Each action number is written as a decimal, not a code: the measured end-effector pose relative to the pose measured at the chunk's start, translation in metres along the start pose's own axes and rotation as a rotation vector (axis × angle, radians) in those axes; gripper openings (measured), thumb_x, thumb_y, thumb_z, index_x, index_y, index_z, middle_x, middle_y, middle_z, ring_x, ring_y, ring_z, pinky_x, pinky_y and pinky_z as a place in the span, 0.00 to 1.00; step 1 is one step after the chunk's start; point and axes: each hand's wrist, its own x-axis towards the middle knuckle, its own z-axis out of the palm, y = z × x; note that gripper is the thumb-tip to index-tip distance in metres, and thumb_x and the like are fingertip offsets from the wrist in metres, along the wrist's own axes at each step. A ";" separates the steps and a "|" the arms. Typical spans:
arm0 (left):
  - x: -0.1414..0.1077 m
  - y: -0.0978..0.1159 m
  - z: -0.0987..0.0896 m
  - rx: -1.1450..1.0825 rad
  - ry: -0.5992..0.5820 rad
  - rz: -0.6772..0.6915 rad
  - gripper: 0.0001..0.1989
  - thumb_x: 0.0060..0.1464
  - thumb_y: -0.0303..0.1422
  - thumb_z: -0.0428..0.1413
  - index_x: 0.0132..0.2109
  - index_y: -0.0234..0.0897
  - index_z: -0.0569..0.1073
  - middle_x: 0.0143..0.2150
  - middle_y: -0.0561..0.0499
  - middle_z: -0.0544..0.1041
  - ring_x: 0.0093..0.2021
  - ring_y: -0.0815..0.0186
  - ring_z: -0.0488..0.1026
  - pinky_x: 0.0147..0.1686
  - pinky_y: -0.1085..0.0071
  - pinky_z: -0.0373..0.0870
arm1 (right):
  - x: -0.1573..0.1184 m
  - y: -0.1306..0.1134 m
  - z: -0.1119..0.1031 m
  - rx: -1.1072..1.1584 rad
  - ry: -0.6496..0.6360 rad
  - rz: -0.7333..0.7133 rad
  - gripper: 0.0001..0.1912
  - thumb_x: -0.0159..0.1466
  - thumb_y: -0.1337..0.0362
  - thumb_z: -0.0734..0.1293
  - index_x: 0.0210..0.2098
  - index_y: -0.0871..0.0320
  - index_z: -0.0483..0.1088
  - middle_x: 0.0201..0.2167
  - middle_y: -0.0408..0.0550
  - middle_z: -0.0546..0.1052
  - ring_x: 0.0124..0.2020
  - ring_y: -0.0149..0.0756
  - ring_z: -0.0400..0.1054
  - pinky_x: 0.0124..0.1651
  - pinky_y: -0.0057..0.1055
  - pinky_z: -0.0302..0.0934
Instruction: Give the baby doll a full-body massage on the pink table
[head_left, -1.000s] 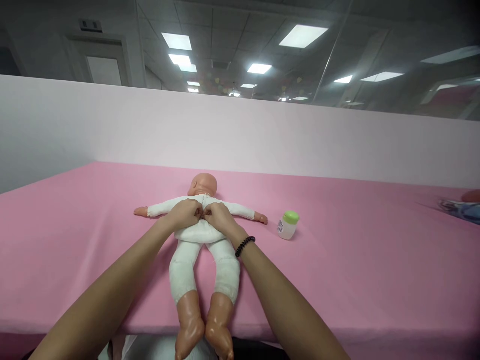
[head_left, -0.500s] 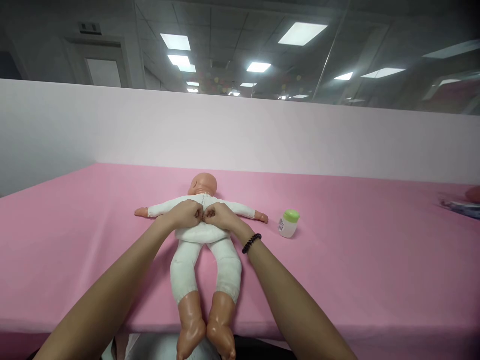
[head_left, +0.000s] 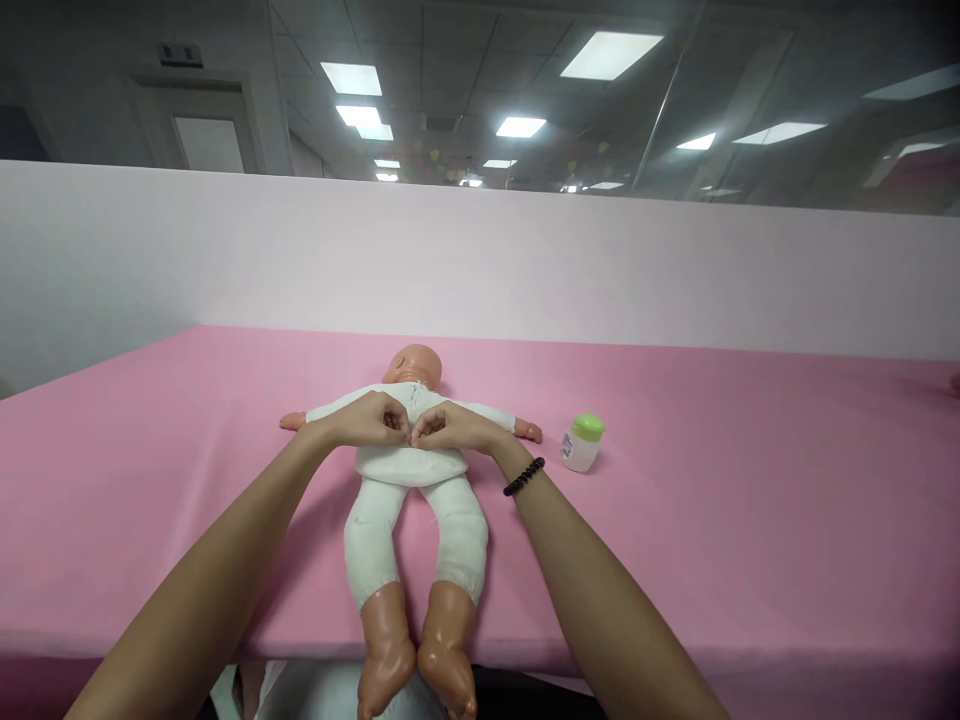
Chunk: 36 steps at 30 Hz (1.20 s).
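Observation:
A baby doll (head_left: pixel 409 465) in a white cloth suit lies on its back on a pink-covered table (head_left: pixel 712 540), with its arms spread and its bare plastic feet over the front edge. My left hand (head_left: pixel 367 420) and my right hand (head_left: pixel 454 427) rest on its chest. Their fingertips meet at the centre and pinch the white suit near the neck. The fingers hide the front of the suit there. To the right of the doll's hand stands a small white jar with a green lid (head_left: pixel 582 444).
A black beaded bracelet (head_left: pixel 523 476) circles my right wrist. A pale wall (head_left: pixel 480 260) runs along the table's far side, with glass and ceiling lights beyond it. A small reddish object (head_left: pixel 956 381) shows at the right edge.
My right forearm has swung outward to the right, and my hands sit flatter across the chest. The view has tilted, and the patterned item at the right edge has left the frame.

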 end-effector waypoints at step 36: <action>0.009 0.001 0.014 0.141 0.223 0.017 0.05 0.46 0.30 0.54 0.24 0.38 0.71 0.24 0.55 0.72 0.27 0.68 0.64 0.28 0.70 0.58 | 0.014 0.010 0.016 -0.253 0.446 0.020 0.03 0.55 0.69 0.65 0.25 0.58 0.67 0.25 0.40 0.72 0.28 0.29 0.62 0.30 0.27 0.53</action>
